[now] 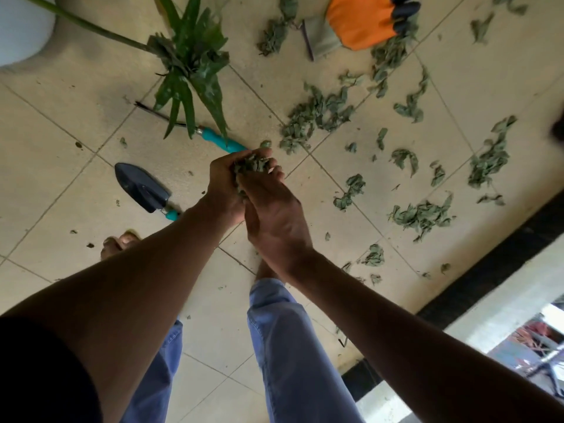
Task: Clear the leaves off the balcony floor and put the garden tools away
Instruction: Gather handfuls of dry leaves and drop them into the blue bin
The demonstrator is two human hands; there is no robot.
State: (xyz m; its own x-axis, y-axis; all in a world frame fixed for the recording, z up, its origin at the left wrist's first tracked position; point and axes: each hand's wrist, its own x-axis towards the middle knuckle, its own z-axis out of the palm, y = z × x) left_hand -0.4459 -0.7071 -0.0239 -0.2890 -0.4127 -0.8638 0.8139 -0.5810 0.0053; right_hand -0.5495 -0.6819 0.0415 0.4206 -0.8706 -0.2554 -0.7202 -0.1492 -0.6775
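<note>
My left hand (224,184) and my right hand (274,215) are cupped together above the floor, holding a bunch of dry green leaves (248,169) between them. More dry leaves (317,114) lie scattered in clumps over the beige tiled floor (76,166), mostly to the right. A black trowel with a teal handle (142,189) lies left of my hands. A hand fork with a teal handle (218,140) lies just beyond them, its prongs partly under a plant. An orange and grey garden glove (357,24) lies at the top.
A green plant cutting on a long stem (190,65) lies at the upper left, beside a white pot (21,29). A black-edged threshold (488,264) and low white wall (500,303) run along the right. My feet and blue trousers (283,346) are below.
</note>
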